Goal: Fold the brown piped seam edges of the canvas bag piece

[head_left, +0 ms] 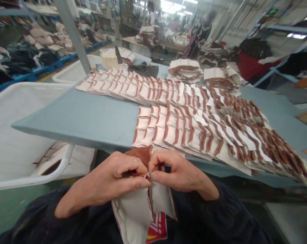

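Observation:
My left hand (pixel 113 178) and my right hand (pixel 177 171) meet in front of my body, thumbs and index fingers pinching one sewn fabric piece (pixel 133 208). Cream panels of it hang below the fingers, with a dark, rough-edged seam running down between them. A brown part (pixel 140 153) of the piece shows above my hands, by the table edge. The spot between the fingertips is small, and I cannot make out its detail. Just beyond lie overlapping cream pieces with brown edges (pixel 157 134), laid in rows on the blue-grey table (pixel 92 118).
White strips (pixel 241 139) lie across the rows on the right. Stacks of cream pieces (pixel 185 69) and a dark cloth (pixel 143 69) sit at the back. A white plastic bin (pixel 21 112) stands left, near a metal post (pixel 73 34). A person (pixel 198 35) is in the background.

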Motion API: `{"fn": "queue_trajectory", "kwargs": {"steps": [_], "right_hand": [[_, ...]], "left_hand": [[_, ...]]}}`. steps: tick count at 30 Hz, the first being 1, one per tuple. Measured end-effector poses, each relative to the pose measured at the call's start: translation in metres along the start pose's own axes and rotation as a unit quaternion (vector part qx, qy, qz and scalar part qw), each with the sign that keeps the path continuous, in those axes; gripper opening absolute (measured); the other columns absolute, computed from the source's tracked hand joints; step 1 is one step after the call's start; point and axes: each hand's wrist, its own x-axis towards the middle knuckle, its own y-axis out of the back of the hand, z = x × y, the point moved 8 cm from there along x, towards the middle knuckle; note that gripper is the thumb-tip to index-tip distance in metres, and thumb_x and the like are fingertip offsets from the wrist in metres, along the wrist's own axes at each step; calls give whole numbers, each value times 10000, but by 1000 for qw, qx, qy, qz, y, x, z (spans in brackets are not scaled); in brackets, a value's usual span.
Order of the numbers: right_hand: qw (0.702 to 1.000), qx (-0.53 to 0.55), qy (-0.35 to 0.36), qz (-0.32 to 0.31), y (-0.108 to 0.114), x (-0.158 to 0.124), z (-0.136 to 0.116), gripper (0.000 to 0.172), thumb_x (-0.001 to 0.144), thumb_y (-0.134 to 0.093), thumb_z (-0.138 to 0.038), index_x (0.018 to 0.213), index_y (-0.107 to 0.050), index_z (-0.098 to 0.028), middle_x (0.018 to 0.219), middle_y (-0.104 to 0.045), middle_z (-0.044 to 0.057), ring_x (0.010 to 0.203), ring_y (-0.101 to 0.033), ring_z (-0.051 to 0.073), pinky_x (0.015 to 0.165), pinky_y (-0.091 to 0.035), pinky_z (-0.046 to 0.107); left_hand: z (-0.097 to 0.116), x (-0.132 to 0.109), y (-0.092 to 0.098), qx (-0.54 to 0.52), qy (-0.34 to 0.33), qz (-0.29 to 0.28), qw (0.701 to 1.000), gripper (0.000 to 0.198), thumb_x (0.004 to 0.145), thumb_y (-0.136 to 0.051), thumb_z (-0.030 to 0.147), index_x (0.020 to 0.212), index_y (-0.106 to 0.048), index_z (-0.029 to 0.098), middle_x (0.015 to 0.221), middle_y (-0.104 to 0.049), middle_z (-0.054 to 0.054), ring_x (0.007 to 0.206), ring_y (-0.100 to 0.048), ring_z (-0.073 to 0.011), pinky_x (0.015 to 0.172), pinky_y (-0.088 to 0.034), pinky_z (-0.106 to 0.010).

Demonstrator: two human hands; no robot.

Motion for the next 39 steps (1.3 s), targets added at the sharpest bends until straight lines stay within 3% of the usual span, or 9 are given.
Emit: {"fn": "queue_trajectory", "kwargs": {"steps": [5, 7, 10, 13, 18, 22, 28, 35, 39], "right_hand": [[1000, 23, -16, -13, 1, -2, 7, 181, 913, -724, -322, 836, -649, -175, 729, -606, -36, 605, -486, 97, 560, -385, 207], [1000, -21, -8, -5, 3, -4, -1, 99, 867, -739, -247, 858, -668, -179, 756, -644, -31, 634, -523, 102, 594, -395, 214], [992, -118, 24, 29, 5, -7, -16, 169, 820, -814, -240, 815, -654, -185, 732, -638, -41, 645, -530, 105, 627, -369, 234], [983, -175, 40, 43, -1, -8, -20, 273, 862, -836, -283, 744, -609, -187, 662, -579, -56, 598, -485, 97, 598, -310, 248], [984, -166, 38, 51, -7, -5, -12, 169, 895, -782, -182, 788, -652, -186, 714, -675, -23, 654, -580, 121, 624, -339, 242], [984, -168, 22, 57, -9, -1, -6, 146, 896, -774, -198, 796, -671, -177, 705, -703, -9, 635, -581, 122, 612, -317, 251], [982, -177, 3, 58, -10, 2, -3, 114, 868, -727, -169, 785, -649, -172, 710, -688, -7, 644, -554, 127, 620, -296, 268], [996, 32, -48, 75, -7, 4, 16, 109, 836, -637, -146, 736, -613, -180, 651, -594, -58, 593, -504, 88, 602, -362, 215], [967, 202, -140, 61, -20, 1, 37, 98, 803, -671, -208, 737, -604, -179, 654, -586, -46, 583, -470, 88, 538, -357, 197]], "left_hand": [[-10, 1, -10, -34, 42, -4, 999, 244, 978, -604, 249, 748, -633, 172, 623, -521, 61, 549, -415, -88, 505, -315, -194], [-9, 2, -9, -2, 39, 26, 999, 293, 963, -566, 228, 673, -538, 187, 604, -459, 71, 542, -383, -86, 504, -302, -195], [2, 2, -4, 77, -3, 86, 993, 342, 934, -551, 152, 613, -439, 190, 580, -417, 81, 537, -366, -76, 529, -293, -198], [4, 3, -6, 100, 7, 46, 994, 348, 993, -560, 167, 645, -548, 176, 585, -541, 64, 540, -455, -78, 545, -331, -202], [-2, 0, -2, 60, 47, -46, 996, 274, 1061, -564, 228, 853, -729, 165, 766, -770, 6, 648, -672, -119, 609, -456, -193], [-2, -5, 6, 110, 41, -38, 992, 157, 1034, -598, 148, 995, -742, 197, 830, -792, 32, 686, -714, -100, 660, -473, -172], [8, -8, 3, 193, -30, -1, 981, 164, 995, -573, 62, 977, -630, 215, 785, -700, 56, 660, -661, -86, 635, -451, -166], [6, -12, -4, 311, -114, 42, 943, 161, 1112, -439, 139, 1099, -586, 204, 893, -720, -26, 729, -682, -149, 629, -468, -239], [5, -16, -9, 368, -148, 44, 917, 268, 1153, -335, 151, 1232, -590, 175, 946, -753, -50, 806, -714, -157, 681, -501, -247]]}}
